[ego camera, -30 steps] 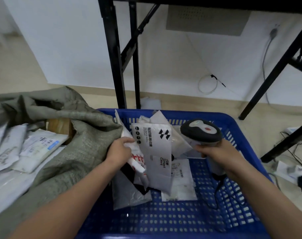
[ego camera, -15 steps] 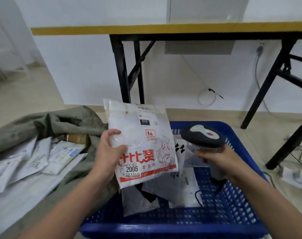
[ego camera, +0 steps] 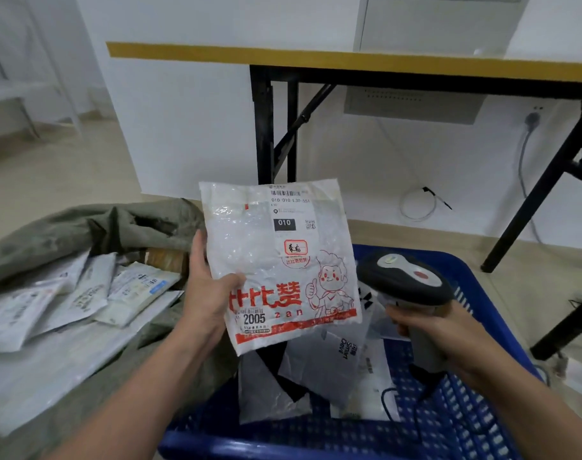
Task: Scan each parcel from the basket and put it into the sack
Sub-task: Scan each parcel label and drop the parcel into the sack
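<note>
1. Left hand [ego camera: 206, 293]: grips the held parcel at its lower left edge, with the thumb pressed on the printed front and the fingers curled behind.

2. Parcel [ego camera: 276, 260]: a white plastic mailer with red print, a cartoon figure, a barcode label and a black "010" tag. It stands upright out of the left grip, front to the camera, and is raised clear above the basket. The sack lies to the left of the grip and the scanner to the right.

3. Right hand [ego camera: 439, 336]: fingers are wrapped round the scanner's handle, low and to the right of the left grip.

4. Scanner [ego camera: 405, 280]: a black head with a grey panel and a red button. The head rises above the right grip, just beside the parcel's lower right corner; contact cannot be told. A dark cable [ego camera: 415, 403] drops from the handle into the basket.

5. Basket [ego camera: 283, 439]: blue plastic lattice, below both grips. It holds several grey and white mailers [ego camera: 316, 370], lying overlapped under the raised parcel.

6. Sack [ego camera: 84, 227]: olive woven cloth with an open mouth, left of the left grip and touching the basket's left side. White mailers [ego camera: 84, 293] are heaped inside it.

7. Table [ego camera: 349, 63]: yellow edge and black folding legs, beyond both grips against the white wall.
</note>
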